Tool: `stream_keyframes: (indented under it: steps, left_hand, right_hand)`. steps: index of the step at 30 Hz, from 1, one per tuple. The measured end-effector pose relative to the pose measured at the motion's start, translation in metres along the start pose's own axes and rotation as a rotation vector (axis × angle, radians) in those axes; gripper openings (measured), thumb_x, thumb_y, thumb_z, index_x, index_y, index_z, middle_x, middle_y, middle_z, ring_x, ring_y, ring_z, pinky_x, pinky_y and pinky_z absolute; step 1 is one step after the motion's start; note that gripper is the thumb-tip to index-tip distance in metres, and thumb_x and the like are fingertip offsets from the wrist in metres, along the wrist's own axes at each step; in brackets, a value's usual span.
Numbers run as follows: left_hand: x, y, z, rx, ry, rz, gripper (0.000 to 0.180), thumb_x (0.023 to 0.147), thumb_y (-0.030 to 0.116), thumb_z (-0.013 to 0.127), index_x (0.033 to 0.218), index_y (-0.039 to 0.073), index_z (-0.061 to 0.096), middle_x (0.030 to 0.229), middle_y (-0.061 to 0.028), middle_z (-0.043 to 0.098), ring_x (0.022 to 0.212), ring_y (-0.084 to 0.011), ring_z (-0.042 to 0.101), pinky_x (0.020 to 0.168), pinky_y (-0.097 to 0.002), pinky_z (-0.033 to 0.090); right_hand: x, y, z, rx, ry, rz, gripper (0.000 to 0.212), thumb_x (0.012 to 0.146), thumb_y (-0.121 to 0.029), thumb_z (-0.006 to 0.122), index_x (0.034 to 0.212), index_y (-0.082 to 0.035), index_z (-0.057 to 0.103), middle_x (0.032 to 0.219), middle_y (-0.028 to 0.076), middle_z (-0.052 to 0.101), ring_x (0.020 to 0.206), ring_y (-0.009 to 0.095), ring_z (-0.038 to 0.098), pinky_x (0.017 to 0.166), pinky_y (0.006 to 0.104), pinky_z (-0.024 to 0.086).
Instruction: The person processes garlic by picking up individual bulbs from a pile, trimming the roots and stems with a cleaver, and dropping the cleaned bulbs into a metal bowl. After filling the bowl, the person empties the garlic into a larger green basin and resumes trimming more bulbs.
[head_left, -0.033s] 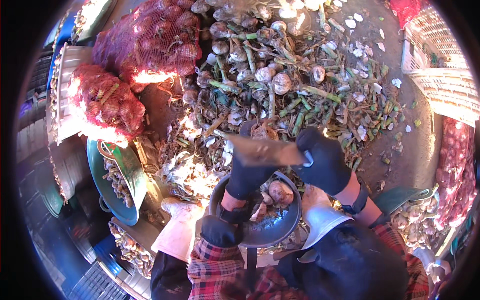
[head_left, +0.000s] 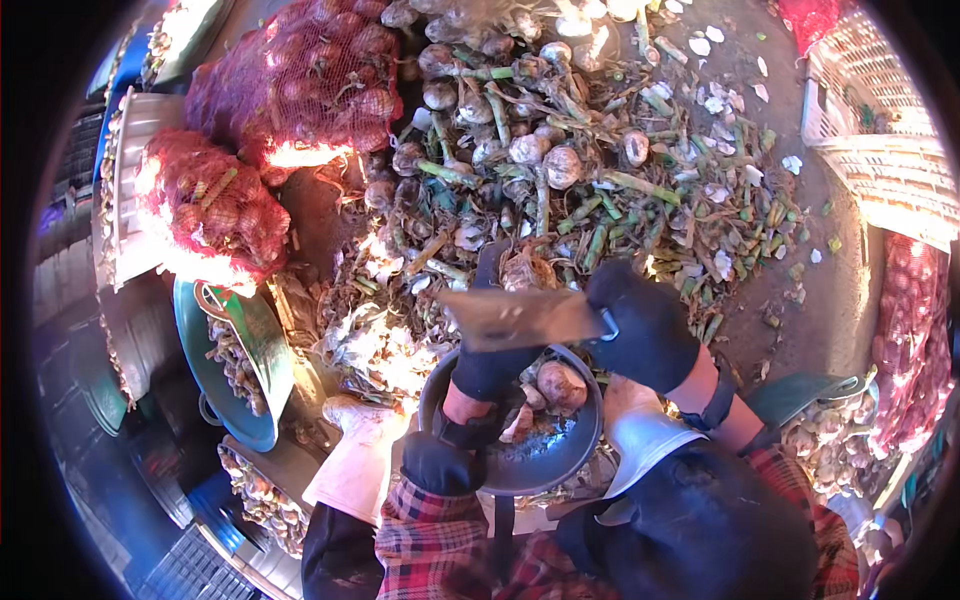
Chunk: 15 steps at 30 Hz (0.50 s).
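Note:
My right hand (head_left: 645,325), in a dark glove, is closed round the handle of a broad, brown-stained knife (head_left: 528,318). Its blade points left and crosses in front of my left hand (head_left: 490,368). Also gloved, that hand holds a garlic bulb (head_left: 527,270) just beyond the blade; some of its fingers are hidden behind the knife. Below both hands a dark round bowl (head_left: 592,450) sits between my boots, with garlic bulbs (head_left: 562,386) and loose bits inside. Past my hands spreads a heap of garlic with cut stalks (head_left: 600,190).
Red mesh sacks of bulbs (head_left: 320,80) stand at the far left, with a smaller sack (head_left: 215,205) nearer. A green basin (head_left: 262,425) holding trimmings lies left of my boot. White plastic crates (head_left: 890,180) and another mesh sack (head_left: 905,345) line the right side.
The knife has shifted slightly left and toward me, its blade now more level. My right hand has moved a little with it; the left hand stays in place.

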<state>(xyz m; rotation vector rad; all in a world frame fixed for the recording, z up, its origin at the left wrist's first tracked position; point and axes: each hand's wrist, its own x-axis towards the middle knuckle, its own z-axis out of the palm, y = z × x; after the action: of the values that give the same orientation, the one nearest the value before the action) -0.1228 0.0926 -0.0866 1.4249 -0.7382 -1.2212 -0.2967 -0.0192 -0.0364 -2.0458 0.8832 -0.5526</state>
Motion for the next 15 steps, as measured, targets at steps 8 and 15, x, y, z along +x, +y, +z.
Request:
stream_keyframes:
  steps: [8,15]
  left_hand:
    - [-0.003,0.006,-0.011,0.256,-0.182,0.232,0.039,0.074,0.015,0.073,0.106,0.002,0.057,0.098,-0.0086,0.063,0.086,-0.0178,0.062,0.074,-0.0334,0.051]
    - [0.014,0.072,0.009,0.854,-0.255,0.52,0.027,0.067,0.014,0.075,0.089,0.004,0.063,0.083,-0.0073,0.064,0.077,-0.0175,0.064,0.065,-0.0296,0.051]
  right_hand:
    - [-0.001,0.005,0.01,-0.187,-0.063,-0.178,0.034,0.06,-0.017,0.071,0.087,-0.007,0.053,0.081,0.01,0.05,0.061,0.03,0.058,0.05,0.0396,0.046]
    - [-0.006,0.062,0.048,-0.164,0.024,-0.147,0.026,0.064,-0.018,0.068,0.084,-0.007,0.055,0.076,0.012,0.052,0.06,0.032,0.057,0.051,0.0406,0.047]
